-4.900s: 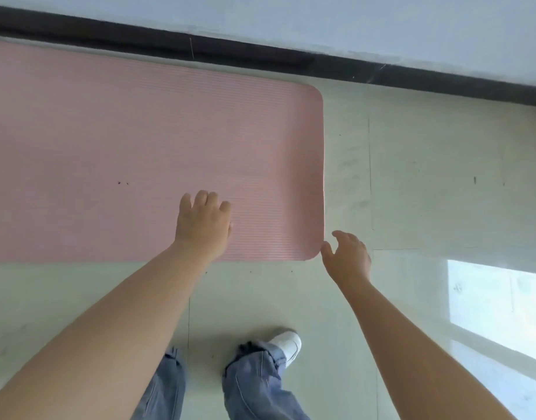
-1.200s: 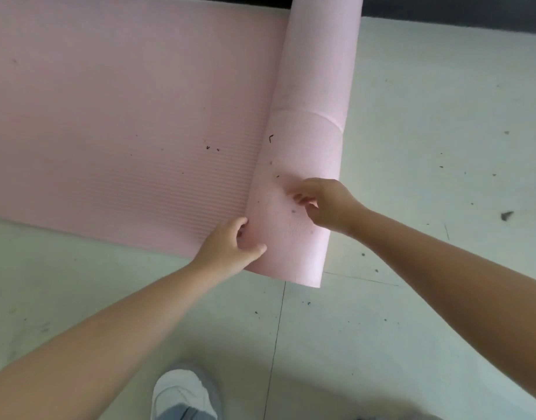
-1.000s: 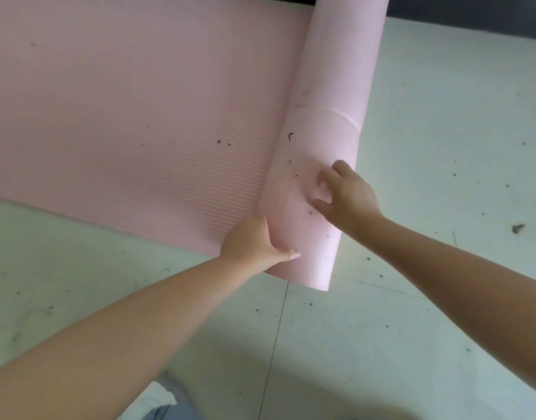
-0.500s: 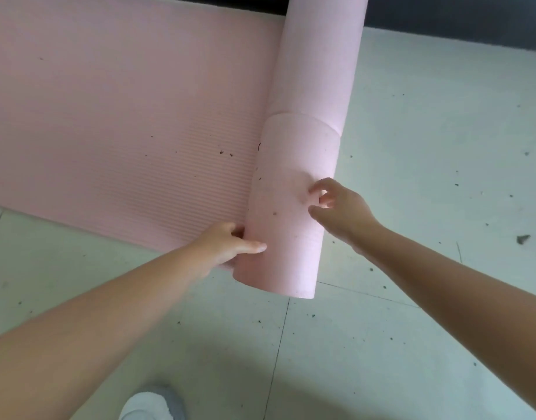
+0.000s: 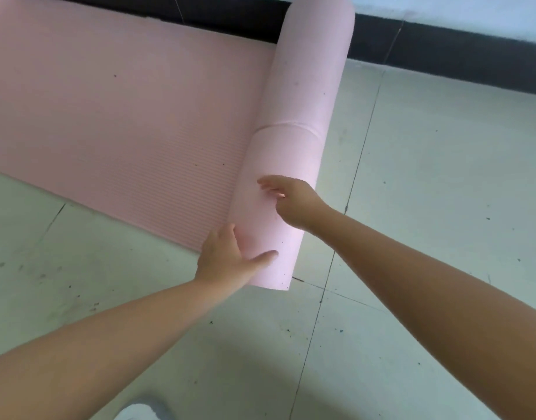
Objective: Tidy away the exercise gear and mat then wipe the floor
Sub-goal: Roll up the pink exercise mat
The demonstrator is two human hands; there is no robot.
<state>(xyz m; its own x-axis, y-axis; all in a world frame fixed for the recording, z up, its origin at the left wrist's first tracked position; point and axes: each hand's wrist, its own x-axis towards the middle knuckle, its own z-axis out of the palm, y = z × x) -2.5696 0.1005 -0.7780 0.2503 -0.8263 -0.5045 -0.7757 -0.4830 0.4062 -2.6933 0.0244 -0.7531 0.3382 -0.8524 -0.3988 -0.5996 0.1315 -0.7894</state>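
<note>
Both hands on rolled mat

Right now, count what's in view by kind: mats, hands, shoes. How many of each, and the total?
Pink exercise mat, partly rolled: 1
Hands: 2, left hand and right hand, both on the roll
White shoe, at the bottom edge: 1
Total: 4
</note>
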